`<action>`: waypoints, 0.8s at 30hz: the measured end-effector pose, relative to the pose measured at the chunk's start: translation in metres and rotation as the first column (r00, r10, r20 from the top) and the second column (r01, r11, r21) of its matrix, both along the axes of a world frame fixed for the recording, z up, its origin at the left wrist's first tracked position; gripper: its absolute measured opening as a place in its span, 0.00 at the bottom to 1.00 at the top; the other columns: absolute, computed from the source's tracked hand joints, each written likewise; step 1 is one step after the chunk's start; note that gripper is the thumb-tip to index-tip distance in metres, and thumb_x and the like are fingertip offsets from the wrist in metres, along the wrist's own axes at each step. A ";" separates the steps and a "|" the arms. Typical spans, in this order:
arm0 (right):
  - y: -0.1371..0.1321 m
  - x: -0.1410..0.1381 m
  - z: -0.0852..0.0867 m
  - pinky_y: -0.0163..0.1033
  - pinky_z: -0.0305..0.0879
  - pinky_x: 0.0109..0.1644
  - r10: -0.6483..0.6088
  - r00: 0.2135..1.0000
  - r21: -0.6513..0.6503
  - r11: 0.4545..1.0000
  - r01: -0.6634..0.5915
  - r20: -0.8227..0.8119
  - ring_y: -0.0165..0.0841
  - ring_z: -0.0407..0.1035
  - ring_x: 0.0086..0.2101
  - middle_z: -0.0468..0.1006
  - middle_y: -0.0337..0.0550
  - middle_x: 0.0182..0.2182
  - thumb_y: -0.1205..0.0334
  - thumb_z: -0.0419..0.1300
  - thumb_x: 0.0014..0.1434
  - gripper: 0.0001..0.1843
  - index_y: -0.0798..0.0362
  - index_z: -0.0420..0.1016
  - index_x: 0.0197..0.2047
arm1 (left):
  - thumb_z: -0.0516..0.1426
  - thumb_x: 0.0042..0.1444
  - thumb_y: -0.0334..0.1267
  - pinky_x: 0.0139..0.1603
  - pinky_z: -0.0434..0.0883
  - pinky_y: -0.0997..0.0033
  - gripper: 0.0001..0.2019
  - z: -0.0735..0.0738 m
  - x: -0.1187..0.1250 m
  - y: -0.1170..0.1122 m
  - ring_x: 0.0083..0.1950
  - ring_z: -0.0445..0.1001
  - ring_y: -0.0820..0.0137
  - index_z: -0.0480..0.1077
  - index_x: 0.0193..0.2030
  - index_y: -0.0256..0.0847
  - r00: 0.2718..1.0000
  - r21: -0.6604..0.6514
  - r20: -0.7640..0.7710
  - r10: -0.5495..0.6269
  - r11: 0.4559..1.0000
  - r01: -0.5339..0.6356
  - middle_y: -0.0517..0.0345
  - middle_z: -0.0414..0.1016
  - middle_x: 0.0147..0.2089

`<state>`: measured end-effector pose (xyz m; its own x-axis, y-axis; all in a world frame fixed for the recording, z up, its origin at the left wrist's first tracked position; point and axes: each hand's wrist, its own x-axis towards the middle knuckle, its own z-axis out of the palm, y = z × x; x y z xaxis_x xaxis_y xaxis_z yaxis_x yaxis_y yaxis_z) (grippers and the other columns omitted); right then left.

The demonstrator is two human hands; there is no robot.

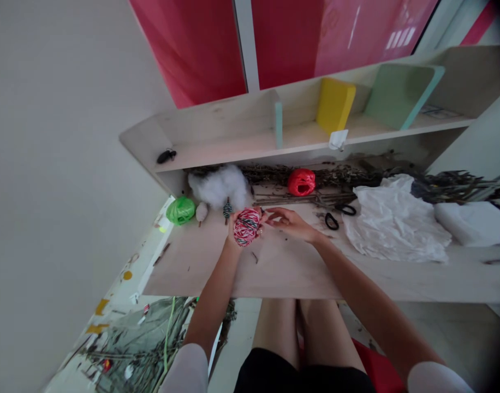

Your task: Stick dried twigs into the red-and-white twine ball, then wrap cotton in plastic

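My left hand is clamped around a red-and-white twine ball, up above the desk. My right hand is open, fingertips just touching the ball, with scissors nearby.

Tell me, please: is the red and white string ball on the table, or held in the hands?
Held: the red and white string ball sits in the left hand, above the table.
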<state>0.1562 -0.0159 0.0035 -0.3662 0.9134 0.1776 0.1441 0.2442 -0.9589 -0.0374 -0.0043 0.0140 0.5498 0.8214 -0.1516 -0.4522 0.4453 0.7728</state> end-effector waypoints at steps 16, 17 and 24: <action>0.011 0.019 0.001 0.32 0.37 0.19 -0.178 0.915 -0.298 0.952 0.067 -0.362 0.22 0.39 0.16 0.50 0.27 0.15 0.45 0.61 0.51 0.18 0.52 0.67 0.27 | 0.52 0.52 0.55 0.20 0.67 0.80 0.20 0.019 -0.001 -0.002 0.33 0.73 0.71 0.71 0.35 0.38 0.957 -0.129 0.128 0.259 0.961 -0.243 0.47 0.75 0.45; 0.011 0.019 0.002 0.32 0.36 0.18 -0.199 0.899 -0.316 0.946 0.073 -0.389 0.22 0.39 0.16 0.49 0.26 0.15 0.46 0.61 0.51 0.18 0.52 0.66 0.26 | 0.51 0.54 0.54 0.20 0.68 0.80 0.20 0.019 0.000 -0.002 0.33 0.73 0.72 0.71 0.36 0.38 0.956 -0.129 0.139 0.257 0.962 -0.239 0.46 0.75 0.46; 0.009 0.020 0.012 0.27 0.40 0.16 -0.378 0.715 -0.452 0.887 0.096 -0.589 0.21 0.42 0.15 0.47 0.27 0.14 0.55 0.63 0.53 0.17 0.52 0.61 0.22 | 0.46 0.61 0.49 0.27 0.70 0.77 0.22 0.013 0.003 0.007 0.33 0.74 0.72 0.72 0.47 0.35 0.904 -0.235 0.217 0.369 0.918 -0.318 0.48 0.78 0.41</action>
